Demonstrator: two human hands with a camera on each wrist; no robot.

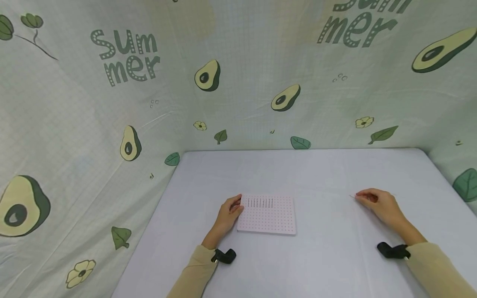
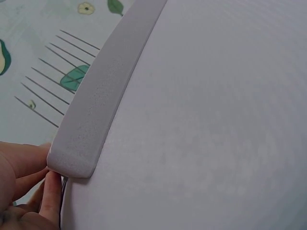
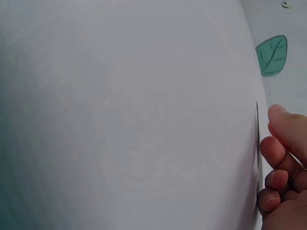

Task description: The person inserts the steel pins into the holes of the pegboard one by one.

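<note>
A pale pinkish pegboard with rows of small holes lies on the table, its thick edge facing the left wrist camera. Several thin metal pins stand in a row in its far part. My left hand grips the board at its left edge, thumb on one side and fingers on the other. Away to the right, low over the table, my right hand has its thumb and fingertips together at one more thin metal pin. That pin points left out of the fingers; part of it is hidden.
The white table has its far edge against a hanging cloth printed with avocados and leaves. Black wrist mounts jut inward from both sleeves. The bare table surface runs between the board and my right hand.
</note>
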